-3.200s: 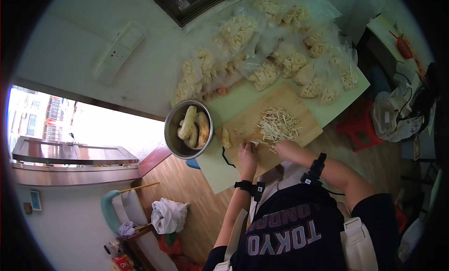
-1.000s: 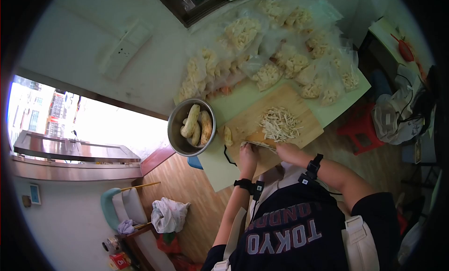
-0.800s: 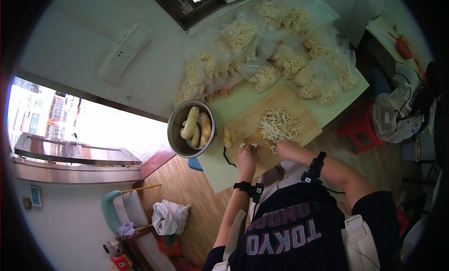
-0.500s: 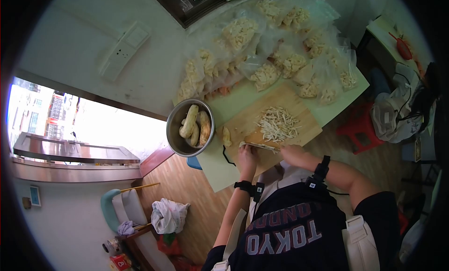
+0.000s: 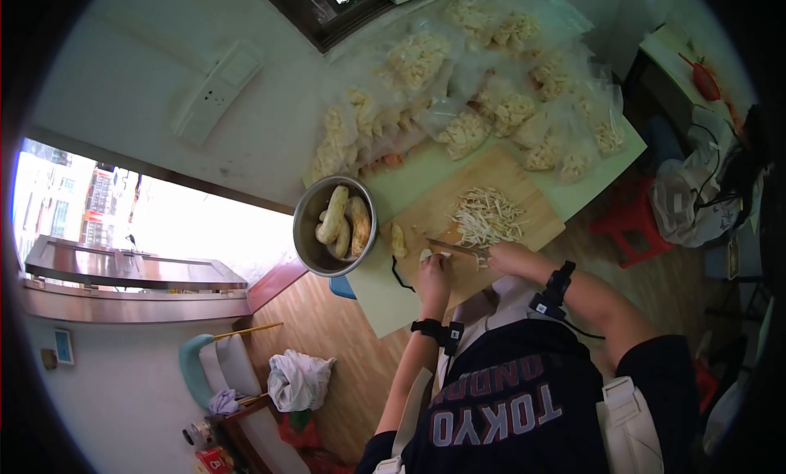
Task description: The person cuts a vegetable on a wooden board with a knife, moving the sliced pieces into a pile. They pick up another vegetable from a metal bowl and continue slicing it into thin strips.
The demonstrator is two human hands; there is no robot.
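My right hand (image 5: 508, 259) is closed round the handle of a knife (image 5: 455, 247), whose blade points left over the wooden cutting board (image 5: 426, 210). Beside the blade tip, the fingers of my left hand (image 5: 434, 273) press on a pale vegetable piece (image 5: 426, 254). Thin white strips (image 5: 486, 218) lie in a pile on the board beyond the knife. A small peeled piece (image 5: 398, 240) rests at the board's left. Several large peeled vegetables (image 5: 333, 214) are in a steel bowl (image 5: 300, 238) to the left.
Several plastic bags of cut pale pieces (image 5: 464, 134) cover the far side of the green table (image 5: 372, 304). A red stool (image 5: 626, 228) stands at the right. On the floor at lower left are a white bag (image 5: 299, 381) and a chair (image 5: 196, 367).
The knife has lifted and turned so that its blade shows away from the vegetable. My right hand has risen slightly up the board with it.
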